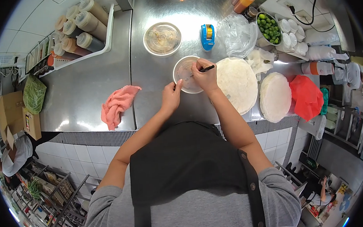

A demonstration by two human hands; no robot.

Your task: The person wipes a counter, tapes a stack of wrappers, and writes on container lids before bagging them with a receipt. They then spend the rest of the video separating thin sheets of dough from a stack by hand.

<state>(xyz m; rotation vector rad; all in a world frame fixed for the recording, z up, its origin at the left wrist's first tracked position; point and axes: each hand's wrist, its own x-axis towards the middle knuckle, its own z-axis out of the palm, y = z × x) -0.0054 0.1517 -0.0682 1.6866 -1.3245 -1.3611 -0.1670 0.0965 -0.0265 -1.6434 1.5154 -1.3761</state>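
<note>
In my right hand point(204, 74) is a black marker point(207, 69), with its tip down on the lid of a round plastic container point(183, 74). Small dark writing shows on that clear lid. My left hand point(171, 96) grips the container's near left rim, thumb on the edge; a small dark thing shows by its fingers, too small to name. Behind stands another lidded round container point(162, 39) with pale food inside. A blue tape dispenser point(208, 37) sits to its right. Just right of my right hand lies a stack of flat round tortillas point(236, 85).
A second tortilla stack point(275, 97) and a red plastic bag point(307, 97) lie at the right. A pink cloth point(120, 106) is on the left counter, below a white tray point(111, 34) of sauce bottles. Limes fill a metal bowl point(280, 38). Other people are in the background.
</note>
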